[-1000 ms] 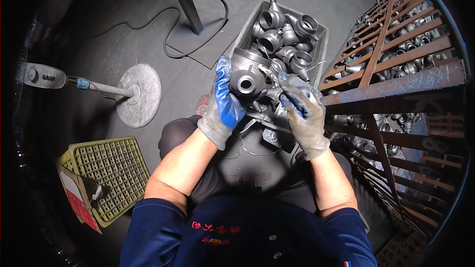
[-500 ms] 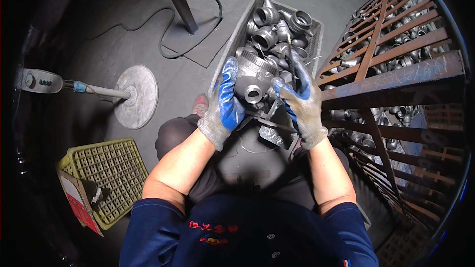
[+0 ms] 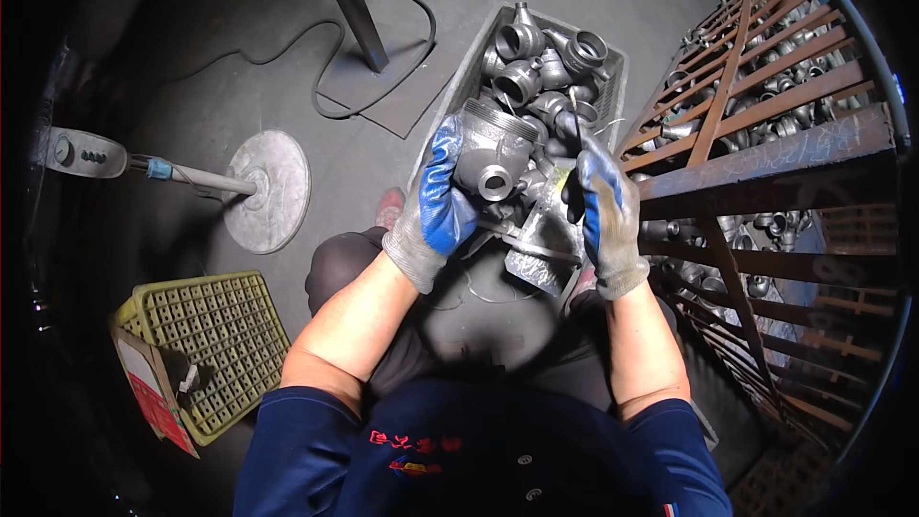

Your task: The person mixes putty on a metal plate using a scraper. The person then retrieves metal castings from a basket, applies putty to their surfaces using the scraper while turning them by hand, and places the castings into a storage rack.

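Observation:
A grey metal pipe fitting (image 3: 490, 155), with a threaded wide end up and a round side opening facing me, is in my left hand (image 3: 436, 201), whose blue-coated glove wraps its left side. To the right of it, apart from the fitting, my right hand (image 3: 609, 215) is closed on a slim dark tool (image 3: 575, 131); its kind is unclear, partly covered by the glove. Beneath and between my hands stands a metal block or stand (image 3: 539, 268) with a bar across it. Behind the held fitting, a grey plastic crate (image 3: 614, 86) holds several similar fittings (image 3: 520, 81).
A rusty barred metal cage (image 3: 766, 172) full of fittings stands close on the right. At left are a round-based pedestal stand (image 3: 266, 193) with a control head and a yellow-green plastic crate (image 3: 215, 345). A cable (image 3: 330, 67) loops around a metal post (image 3: 354, 14).
My right hand has moved right and slightly down, away from the fitting, exposing more of the block below. My left hand keeps hold of the fitting. The view has shifted slightly.

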Demonstrator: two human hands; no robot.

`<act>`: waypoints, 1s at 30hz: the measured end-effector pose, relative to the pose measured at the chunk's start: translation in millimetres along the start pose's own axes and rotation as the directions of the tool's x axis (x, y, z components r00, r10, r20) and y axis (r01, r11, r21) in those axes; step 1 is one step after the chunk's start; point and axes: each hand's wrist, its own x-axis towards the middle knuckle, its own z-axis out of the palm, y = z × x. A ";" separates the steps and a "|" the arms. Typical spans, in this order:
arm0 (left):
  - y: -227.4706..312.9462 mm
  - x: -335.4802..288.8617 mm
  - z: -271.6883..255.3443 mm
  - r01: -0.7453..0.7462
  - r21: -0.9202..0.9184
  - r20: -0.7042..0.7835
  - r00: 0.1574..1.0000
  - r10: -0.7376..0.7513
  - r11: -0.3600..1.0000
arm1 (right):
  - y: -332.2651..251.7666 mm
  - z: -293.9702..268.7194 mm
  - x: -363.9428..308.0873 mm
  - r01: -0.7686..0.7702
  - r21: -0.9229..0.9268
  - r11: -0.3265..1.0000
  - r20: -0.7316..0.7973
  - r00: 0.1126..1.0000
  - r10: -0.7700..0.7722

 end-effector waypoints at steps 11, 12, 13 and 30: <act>-3.0 2.0 -11.4 -0.144 0.039 -0.168 0.975 0.148 0.989 | 2.3 10.2 -17.0 0.202 -0.486 0.850 0.042 0.977 -0.208; -3.3 2.3 -12.0 -0.151 0.053 -0.171 0.973 0.158 0.987 | 2.0 10.5 -16.2 0.201 -0.487 0.850 0.042 0.977 -0.207; -3.2 2.4 -11.4 -0.150 0.052 -0.171 0.973 0.157 0.987 | 1.3 10.7 -15.3 0.225 -0.548 0.806 0.059 0.971 -0.232; -1.1 -0.2 -12.6 -0.190 0.247 -0.203 0.949 0.242 0.950 | 2.0 4.1 -16.4 0.144 -0.473 0.869 0.139 0.986 -0.088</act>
